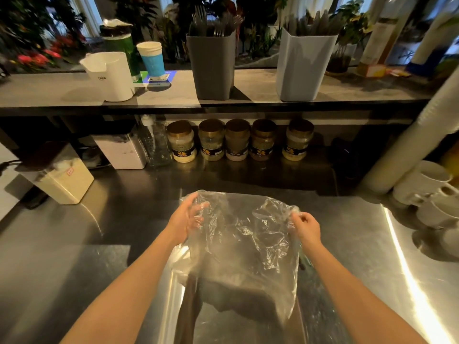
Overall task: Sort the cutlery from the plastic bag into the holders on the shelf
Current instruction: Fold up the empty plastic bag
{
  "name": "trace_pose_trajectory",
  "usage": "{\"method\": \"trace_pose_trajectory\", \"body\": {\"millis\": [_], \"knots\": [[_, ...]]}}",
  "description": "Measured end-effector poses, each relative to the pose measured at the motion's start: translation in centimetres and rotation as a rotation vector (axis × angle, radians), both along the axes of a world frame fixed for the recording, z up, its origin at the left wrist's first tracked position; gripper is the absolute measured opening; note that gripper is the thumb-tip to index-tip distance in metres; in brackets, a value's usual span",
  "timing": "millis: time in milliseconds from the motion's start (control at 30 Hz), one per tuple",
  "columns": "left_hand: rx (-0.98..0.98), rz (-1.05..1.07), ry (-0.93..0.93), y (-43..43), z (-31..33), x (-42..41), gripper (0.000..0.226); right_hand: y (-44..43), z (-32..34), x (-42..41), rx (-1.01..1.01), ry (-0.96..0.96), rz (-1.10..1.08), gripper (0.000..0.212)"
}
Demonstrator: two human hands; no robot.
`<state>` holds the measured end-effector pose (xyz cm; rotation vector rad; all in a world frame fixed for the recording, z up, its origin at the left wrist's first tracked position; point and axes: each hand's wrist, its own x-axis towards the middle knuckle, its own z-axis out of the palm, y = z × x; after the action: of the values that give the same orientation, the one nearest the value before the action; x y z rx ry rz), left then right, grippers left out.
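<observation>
A clear crumpled plastic bag hangs spread between my two hands above the steel counter. My left hand grips its left upper edge. At the right upper edge my right hand pinches the film. I cannot tell whether any cutlery lies inside the bag. On the shelf stand a dark grey holder with forks and a light grey holder with dark utensils.
The shelf also carries a white jug, a blue-banded cup and a green canister. Under it stand several jars, a clear bottle and white boxes. Stacked white cups sit at the right.
</observation>
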<state>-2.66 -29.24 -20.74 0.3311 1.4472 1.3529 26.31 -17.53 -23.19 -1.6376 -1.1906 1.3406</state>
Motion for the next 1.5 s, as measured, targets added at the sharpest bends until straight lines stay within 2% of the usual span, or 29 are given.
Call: {"method": "trace_pose_trajectory", "body": {"millis": [133,233,300,367,400,467,533,567,600,667,700,733,800,867,900,967,1067,1133,1167,1233,1300,1367,1433,1500], "knots": [[-0.087,0.050,0.231,-0.5,0.0,-1.1,0.033,0.9,-1.0,1.5,-0.094,0.092,-0.148,0.026],[-0.166,0.109,0.190,-0.7,-0.1,-1.7,0.028,1.0,-0.1,1.6,-0.175,0.190,-0.114,0.017],[-0.174,0.098,0.130,-0.4,0.2,-1.4,0.036,0.5,0.9,0.9,-0.121,0.188,-0.054,0.013],[-0.206,0.067,0.209,-0.1,0.0,-0.8,0.048,-0.6,1.3,0.1,0.056,0.088,-0.011,0.040],[-0.230,0.057,0.344,0.0,-0.2,-0.4,0.054,-1.4,1.4,-0.3,0.159,0.017,0.008,0.047],[-0.296,0.092,0.715,0.0,-0.9,0.2,0.069,-3.1,1.5,-1.2,0.367,-0.159,0.076,0.048],[-0.273,0.202,1.076,-0.2,-0.9,1.2,0.060,-4.5,1.0,-2.1,0.512,-0.336,0.207,0.051],[-0.152,0.223,1.232,-0.3,-0.8,1.9,0.052,-5.0,0.6,-2.5,0.531,-0.452,0.300,0.059],[0.025,0.169,1.373,-0.4,-1.0,2.8,0.046,-5.2,0.0,-2.7,0.514,-0.572,0.412,0.072],[0.302,-0.120,1.641,-0.3,-2.4,5.1,0.044,-5.4,-1.8,-3.0,0.392,-0.774,0.635,0.089],[0.321,-0.309,1.772,-0.2,-3.5,6.0,0.044,-5.6,-2.5,-3.1,0.317,-0.825,0.702,0.086],[0.219,-0.510,1.828,-0.1,-4.3,6.7,0.046,-5.6,-3.2,-3.2,0.242,-0.860,0.749,0.078],[-0.066,-0.772,1.774,-0.1,-5.6,6.8,0.075,-5.8,-4.2,-2.8,0.141,-0.911,0.823,0.066],[-0.377,-0.927,1.552,-0.4,-7.4,5.4,0.107,-5.9,-5.2,-1.7,0.076,-0.960,0.870,0.070],[-0.504,-1.000,1.458,-0.7,-8.0,4.5,0.113,-5.9,-5.7,-0.9,0.052,-0.980,0.899,0.076],[-0.611,-1.093,1.413,-1.2,-8.4,3.1,0.113,-5.9,-6.5,0.5,0.060,-0.982,0.934,0.096],[-0.658,-1.091,1.461,-1.0,-8.0,3.0,0.083,-5.7,-6.6,0.9,0.109,-0.942,0.990,0.116],[-0.647,-0.921,1.545,-0.3,-6.8,4.2,0.066,-5.0,-6.4,0.4,0.147,-0.952,1.059,0.119],[-0.596,-0.811,1.625,0.0,-6.3,4.8,0.057,-4.6,-6.0,0.1,0.174,-0.965,1.100,0.116],[-0.341,-0.581,1.803,0.8,-5.7,5.3,0.039,-3.8,-5.5,-0.6,0.238,-1.001,1.180,0.101],[-0.030,-0.525,1.861,1.8,-5.7,5.2,0.045,-3.2,-5.3,-1.2,0.301,-1.012,1.217,0.091],[0.034,-0.629,1.700,2.8,-5.5,5.1,0.062,-3.0,-5.1,-1.5,0.412,-0.970,1.183,0.085],[-0.163,-0.735,1.534,4.0,-5.0,5.4,0.080,-3.5,-4.4,-1.5,0.517,-0.824,0.985,0.073],[-0.399,-0.777,1.432,4.9,-4.8,5.3,0.090,-4.3,-3.8,-1.4,0.487,-0.706,0.679,0.063]]}}
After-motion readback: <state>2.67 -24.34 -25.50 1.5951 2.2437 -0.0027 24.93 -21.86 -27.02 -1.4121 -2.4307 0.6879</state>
